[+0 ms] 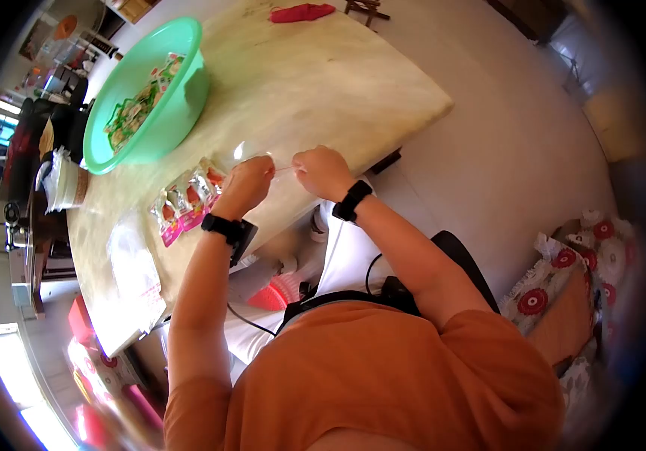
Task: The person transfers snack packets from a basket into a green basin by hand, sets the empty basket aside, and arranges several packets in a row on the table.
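My left hand and my right hand are both closed, held a short way apart over the near edge of the table. A thin pinkish strand is stretched between their fingers, too fine to name surely. Right by my left hand, several small silver and pink packets lie in a row on the tabletop. Something clear and shiny, like plastic film, shows just beyond my left hand. Both wrists wear black bands.
A large green basin with several small packets in it stands on the table's far left. A clear plastic bag lies at the left end. Something red rests at the far edge. Flower-patterned cloth is at the right.
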Tool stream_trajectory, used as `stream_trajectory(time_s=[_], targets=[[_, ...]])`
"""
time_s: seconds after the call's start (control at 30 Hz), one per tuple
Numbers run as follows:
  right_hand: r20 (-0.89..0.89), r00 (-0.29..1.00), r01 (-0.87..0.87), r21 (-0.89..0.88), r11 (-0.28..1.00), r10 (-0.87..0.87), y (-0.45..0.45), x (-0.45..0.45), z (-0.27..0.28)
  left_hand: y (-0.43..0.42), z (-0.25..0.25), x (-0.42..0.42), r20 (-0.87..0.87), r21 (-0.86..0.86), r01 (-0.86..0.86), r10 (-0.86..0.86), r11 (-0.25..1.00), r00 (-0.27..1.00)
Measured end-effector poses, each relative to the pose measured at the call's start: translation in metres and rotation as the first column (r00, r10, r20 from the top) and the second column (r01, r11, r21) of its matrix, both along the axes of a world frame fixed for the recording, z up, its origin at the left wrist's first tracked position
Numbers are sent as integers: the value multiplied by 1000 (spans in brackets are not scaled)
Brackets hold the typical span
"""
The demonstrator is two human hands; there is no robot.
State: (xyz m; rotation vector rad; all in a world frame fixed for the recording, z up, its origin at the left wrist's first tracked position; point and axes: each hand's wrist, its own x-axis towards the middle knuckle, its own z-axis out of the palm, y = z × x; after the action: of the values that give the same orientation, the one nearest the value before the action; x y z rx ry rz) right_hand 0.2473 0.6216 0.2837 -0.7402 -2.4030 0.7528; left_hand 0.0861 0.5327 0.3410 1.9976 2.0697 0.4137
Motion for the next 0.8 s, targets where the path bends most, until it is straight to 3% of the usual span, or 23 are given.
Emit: stream_trajectory(time_s=[0.03, 0.07, 0.1, 0.13, 0.17, 0.2, 0.23, 0.27, 0.33, 0.37, 0.43, 0.47, 0.5, 0.57, 0.6, 0.67, 0.73, 0.77, 0.8], targets=[[25, 1000, -16, 10, 1000, 15, 1, -2, -2, -3, -8, -4, -12, 37, 19, -19, 999, 1000], [166, 986, -5, -65, 998, 15, 5, -10, -3, -3, -21, -10, -20, 78, 52, -50, 996, 999], [87, 985, -144, -46, 988, 148, 12, -9, 1, -1, -37, -22, -79, 116, 180, -171, 977, 982], [134, 984, -113, -25, 993, 116, 15, -9, 15, -1, -36, -19, -48, -16, 106, -107, 994, 993], [182, 980, -85, -3, 996, 84, 20, -8, 29, 4, -53, -22, -18, 98, 151, -150, 984, 989], [310, 951, -4, -7, 1000, 6, 29, -10, 51, 17, -64, -30, -79, 81, 224, -218, 971, 973], [280, 960, 10, 13, 1000, -13, 48, -11, 63, 21, -68, -32, -49, 156, 220, -215, 963, 976], [236, 971, 32, 29, 999, -38, 62, -1, 90, 26, -63, -33, -135, 3, 202, -200, 979, 970], [31, 994, 104, 105, 989, -108, 107, 17, 123, 41, -78, -46, -102, 74, 211, -203, 975, 974], [-103, 968, 238, 68, 969, -231, 129, 37, 142, 48, -86, -53, -105, 103, 230, -219, 968, 970], [-245, 856, 462, -30, 886, -454, 153, 99, 182, 47, -78, -48, -108, -50, 161, -165, 986, 980], [-588, 681, 483, -87, 871, -436, 172, 133, 187, 46, -78, -48, -147, -48, 166, -172, 985, 974], [-634, 538, 589, -189, 786, -556, 176, 178, 198, 46, -77, -45, -187, -35, 163, -167, 986, 968], [-578, 447, 689, -264, 675, -683, 160, 281, 208, 48, -63, -30, -231, -178, 89, -129, 980, 964], [-630, 309, 836, -177, 519, -712, 171, 325, 192, 47, -61, -24, -242, -193, 69, -116, 979, 963], [-518, 262, 950, -12, 313, -814, 177, 432, 139, 42, -55, -13, -252, -217, 66, -121, 974, 960], [-388, 103, 969, 247, 4, -916, 179, 539, 75, 34, -46, -4, -255, -205, 46, -98, 978, 962], [-260, -25, 981, 182, -75, -965, 118, 571, 77, 33, -43, -2, -256, -213, 57, -112, 975, 960], [-106, -139, 954, 254, -162, -985, 90, 612, 59, 33, -41, 0, -276, -168, 39, -85, 985, 957]])
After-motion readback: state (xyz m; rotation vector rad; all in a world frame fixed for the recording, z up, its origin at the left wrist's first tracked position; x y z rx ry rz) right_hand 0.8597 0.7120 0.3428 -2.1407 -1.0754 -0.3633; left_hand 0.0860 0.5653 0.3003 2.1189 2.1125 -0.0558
